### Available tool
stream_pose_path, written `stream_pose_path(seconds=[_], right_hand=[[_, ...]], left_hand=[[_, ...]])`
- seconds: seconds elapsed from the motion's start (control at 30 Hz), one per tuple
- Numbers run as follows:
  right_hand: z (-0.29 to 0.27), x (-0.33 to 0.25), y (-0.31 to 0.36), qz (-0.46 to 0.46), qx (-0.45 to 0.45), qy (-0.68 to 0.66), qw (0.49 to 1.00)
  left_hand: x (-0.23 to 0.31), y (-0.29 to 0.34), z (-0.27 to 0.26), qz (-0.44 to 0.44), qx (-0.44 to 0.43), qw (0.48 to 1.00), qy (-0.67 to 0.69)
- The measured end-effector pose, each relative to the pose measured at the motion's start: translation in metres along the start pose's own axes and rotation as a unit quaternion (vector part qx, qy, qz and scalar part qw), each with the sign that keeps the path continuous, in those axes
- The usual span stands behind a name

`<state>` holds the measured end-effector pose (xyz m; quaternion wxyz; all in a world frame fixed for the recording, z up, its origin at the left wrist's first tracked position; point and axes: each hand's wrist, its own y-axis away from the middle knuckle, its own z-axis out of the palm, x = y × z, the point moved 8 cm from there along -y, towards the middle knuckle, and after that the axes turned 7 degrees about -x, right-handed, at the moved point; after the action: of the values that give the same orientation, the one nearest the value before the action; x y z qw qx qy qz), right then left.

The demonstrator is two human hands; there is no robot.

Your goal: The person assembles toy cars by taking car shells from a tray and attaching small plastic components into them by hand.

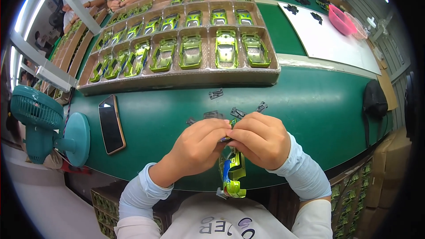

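A lime-green toy car body shell [231, 172] with blue trim is gripped between my two hands, its lower end hanging toward me past the table's edge. My left hand [197, 145] has its fingers closed on the shell's far end. Opposite it, my right hand [261, 140] pinches the same end, fingertips meeting the left ones. The fingers hide that part of the shell, and any small piece between them cannot be made out. Just beyond my hands lie several black plastic parts [238, 113], with one [216, 94] nearer the tray.
A divided cardboard tray [186, 79] of green car shells spans the far side. A phone [112, 125] and a teal fan [40, 117] stand left. At right are a white board [336, 46], a pink basket [341, 20] and a black pouch [374, 97]. People sit across the table.
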<state>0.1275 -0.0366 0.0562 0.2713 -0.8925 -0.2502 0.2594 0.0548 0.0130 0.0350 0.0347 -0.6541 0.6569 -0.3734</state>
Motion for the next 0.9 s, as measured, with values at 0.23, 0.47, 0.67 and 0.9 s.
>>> stream_pose_path(seconds=[0.23, 0.47, 0.67, 0.9], right_hand=[[0.008, 0.0, 0.003, 0.013, 0.013, -0.043, 0.999], [-0.001, 0.024, -0.003, 0.06, 0.047, -0.137, 0.988], [0.044, 0.062, 0.025, 0.35, -0.06, -0.435, 0.827], [0.03, 0.054, 0.019, 0.315, 0.0, -0.338, 0.887]], left_hand=[[0.007, -0.002, 0.0, -0.01, -0.035, 0.999, -0.014], [-0.002, 0.004, -0.003, -0.037, 0.057, 0.994, 0.087], [0.002, 0.008, -0.013, 0.048, 0.117, 0.989, 0.07], [0.008, 0.007, -0.017, 0.059, 0.109, 0.992, 0.03]])
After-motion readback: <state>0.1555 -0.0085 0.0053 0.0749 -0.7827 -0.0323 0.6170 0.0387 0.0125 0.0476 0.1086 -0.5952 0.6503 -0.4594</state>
